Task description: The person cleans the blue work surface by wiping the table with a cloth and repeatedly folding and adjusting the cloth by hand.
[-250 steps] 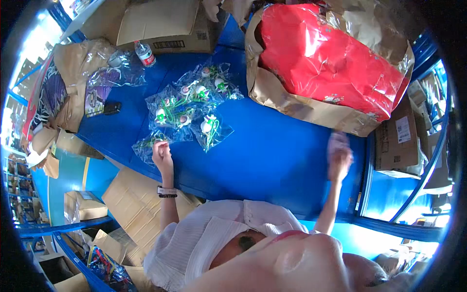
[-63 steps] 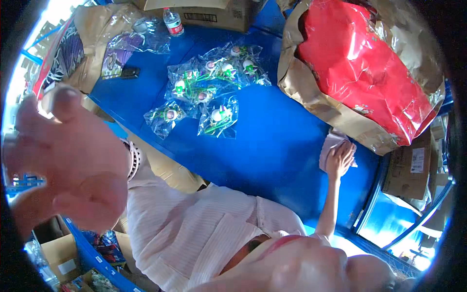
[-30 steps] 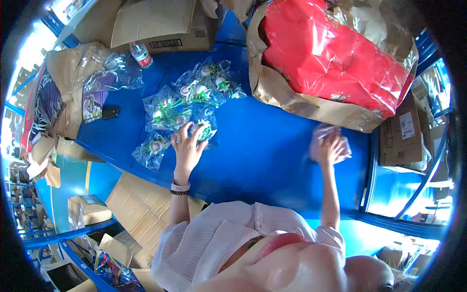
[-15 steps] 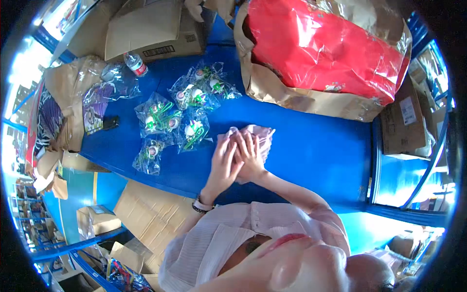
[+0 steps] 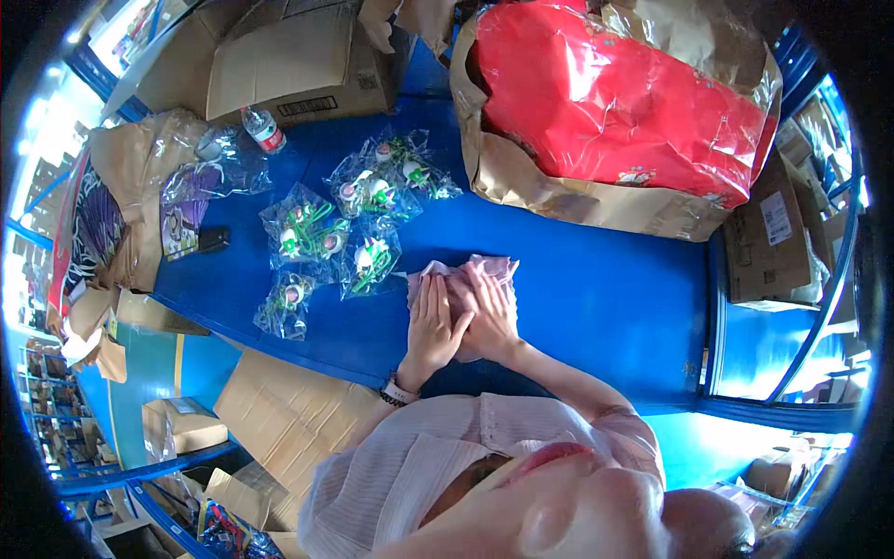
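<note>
A crumpled pale pink cloth (image 5: 466, 279) lies on the blue table (image 5: 596, 307) near its front edge. My left hand (image 5: 434, 328) rests flat on the cloth's left part, fingers stretched out, a bracelet at the wrist. On the cloth's right part lies my right hand (image 5: 491, 321), its fingers also extended and spread a little. The two hands touch or overlap at the thumbs. Just left of the cloth are several clear plastic packets (image 5: 371, 256) holding white and green items with green cords.
A big red plastic-lined paper bag (image 5: 605, 102) stands at the back right. Behind the packets are a bottle (image 5: 264, 130) and a cardboard box (image 5: 298, 70). Purple packages (image 5: 186, 200) and a black object (image 5: 213, 239) lie at the left. Another carton (image 5: 768, 233) is at the right.
The cloth and my right hand have moved left from near the table's right side. My left hand has left the packets and come down on the cloth; one packet now lies slightly apart.
</note>
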Motion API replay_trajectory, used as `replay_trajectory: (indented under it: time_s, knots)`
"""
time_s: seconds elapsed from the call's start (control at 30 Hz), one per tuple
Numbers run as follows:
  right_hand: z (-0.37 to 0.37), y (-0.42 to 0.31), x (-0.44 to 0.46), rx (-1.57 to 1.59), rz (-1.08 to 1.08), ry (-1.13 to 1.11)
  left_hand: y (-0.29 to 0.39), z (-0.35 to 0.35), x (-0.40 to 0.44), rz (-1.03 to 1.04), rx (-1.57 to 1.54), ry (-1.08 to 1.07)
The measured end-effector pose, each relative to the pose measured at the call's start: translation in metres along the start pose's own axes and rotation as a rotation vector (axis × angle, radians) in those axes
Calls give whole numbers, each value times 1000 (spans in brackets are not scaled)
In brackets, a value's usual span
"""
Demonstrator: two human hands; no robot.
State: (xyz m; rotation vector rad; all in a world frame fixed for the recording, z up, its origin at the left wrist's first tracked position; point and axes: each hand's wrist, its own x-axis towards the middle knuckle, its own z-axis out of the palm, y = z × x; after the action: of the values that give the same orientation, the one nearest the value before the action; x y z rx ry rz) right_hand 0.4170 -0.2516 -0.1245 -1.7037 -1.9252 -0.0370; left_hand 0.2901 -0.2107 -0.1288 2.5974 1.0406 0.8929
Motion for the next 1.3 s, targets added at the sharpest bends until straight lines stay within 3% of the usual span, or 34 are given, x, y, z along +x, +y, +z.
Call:
replay_trajectory:
  time_s: [0.33,0.5,0.63,0.7,0.8,0.97,1.13,1.23,1.3]
  knots:
    - [-44,69,1,-94,96,-63,5,-22,5,151,1,-243]
    - [-51,103,-3,-106,142,-86,15,-33,-12,37,-246,-163]
    - [-35,117,1,-359,200,37,-3,-67,-21,-195,-309,-255]
    - [-18,101,9,-467,213,135,-11,-71,-26,-209,-287,-204]
    - [3,56,24,-349,228,58,-19,-73,-32,-218,-225,-67]
    - [24,-20,27,-157,-113,-41,-28,-56,-33,-201,-188,46]
    - [9,-10,21,7,-229,-114,-24,-54,-32,-242,-188,54]
    - [-32,21,5,-10,-74,-233,-26,-57,-30,-225,-197,78]
    - [-57,52,-11,-101,68,-184,-27,-58,-27,-211,-217,105]
